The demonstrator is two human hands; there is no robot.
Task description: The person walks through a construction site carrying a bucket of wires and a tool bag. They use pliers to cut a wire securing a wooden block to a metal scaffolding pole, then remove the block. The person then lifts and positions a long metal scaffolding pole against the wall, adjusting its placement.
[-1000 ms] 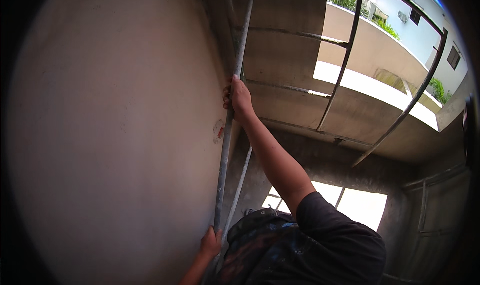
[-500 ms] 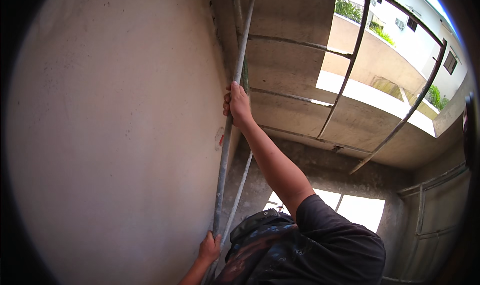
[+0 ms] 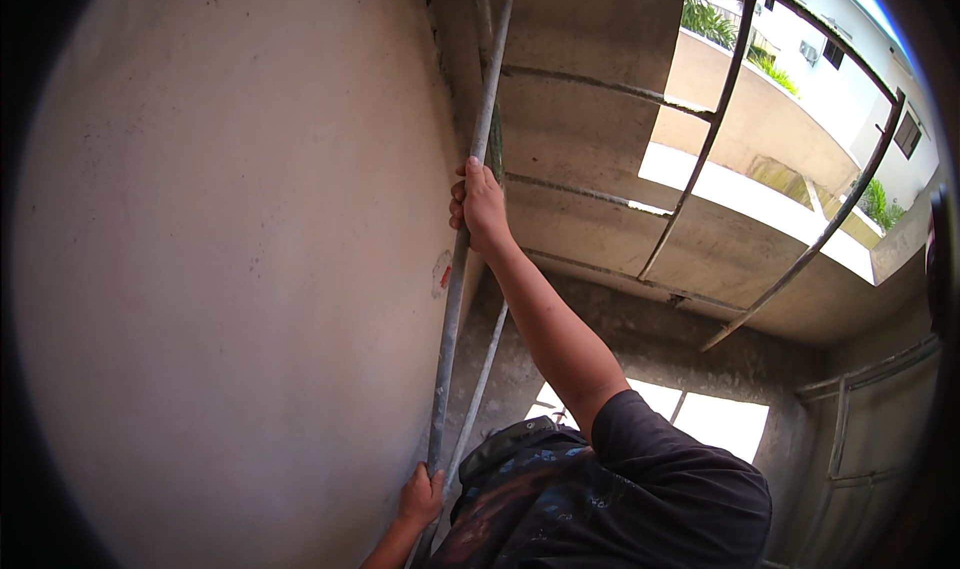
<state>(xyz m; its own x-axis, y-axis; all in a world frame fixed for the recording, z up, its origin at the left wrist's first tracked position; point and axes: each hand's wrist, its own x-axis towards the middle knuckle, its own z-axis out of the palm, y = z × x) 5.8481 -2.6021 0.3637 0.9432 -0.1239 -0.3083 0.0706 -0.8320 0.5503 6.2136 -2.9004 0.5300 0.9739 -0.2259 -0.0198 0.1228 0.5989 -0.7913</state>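
A long grey metal pipe [image 3: 453,309] runs steeply up along a plastered wall [image 3: 230,269], its upper end leaning slightly right. My right hand [image 3: 479,204] is wrapped around it above its middle, thumb lying along the pipe, with the arm stretched up and forward. Lower down, my left hand [image 3: 420,495] is closed around the same pipe near the bottom of the view. A second, thinner grey pipe [image 3: 484,381] slants just to the right of it and meets it by my left hand. Beyond my right hand, a greenish upright pole [image 3: 496,139] is partly hidden behind the gripped pipe.
A metal scaffold frame with rungs [image 3: 700,159] stands on the right. Past it are a bright opening, a low wall and a white building [image 3: 800,39]. More metal framing [image 3: 840,419] is at the far right. A dark bag [image 3: 510,447] sits against my shirt.
Both hands keep their grip on the pipe. The scaffold frame and the building appear slightly farther right; the pipe's top has shifted slightly right too.
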